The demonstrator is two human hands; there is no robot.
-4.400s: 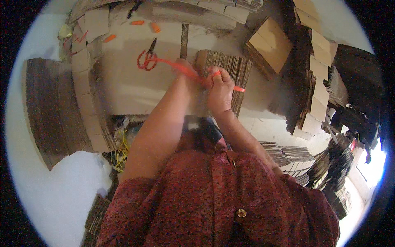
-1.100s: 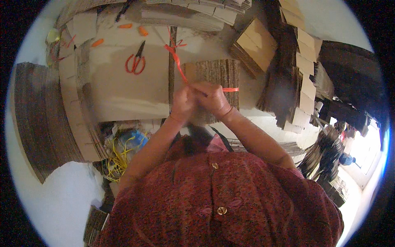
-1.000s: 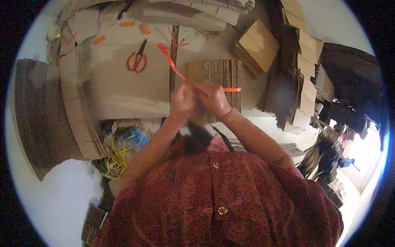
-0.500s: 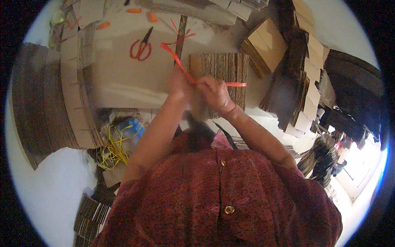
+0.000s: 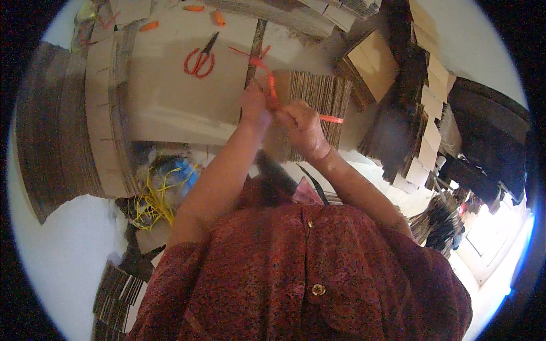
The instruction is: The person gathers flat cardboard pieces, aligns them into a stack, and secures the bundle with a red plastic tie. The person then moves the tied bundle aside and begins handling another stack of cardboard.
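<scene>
A bundle of upright cardboard pieces (image 5: pixel 321 91) stands on the work surface in front of me, with a red plastic twine (image 5: pixel 331 119) running across its top. My right hand (image 5: pixel 305 128) is closed on the twine at the bundle's left part. Beside it, to the left, my left hand (image 5: pixel 256 107) is closed too, slightly blurred, with the twine at its fingers. Loose twine ends rise beyond both hands. Red-handled scissors (image 5: pixel 200 58) lie to the left, blades pointing away and apart from my hands.
Orange pieces (image 5: pixel 219 19) lie at the far side. Long cardboard stacks (image 5: pixel 102 113) line the left, and more cardboard (image 5: pixel 421 119) is piled on the right. A dark strip (image 5: pixel 257 42) crosses the surface. Yellow strings (image 5: pixel 153 202) hang below its near left edge.
My left hand has shifted slightly right and its thumb side now shows. The loose twine ends have swung right and bunched up. My right hand stays near the bundle, still gripping the twine.
</scene>
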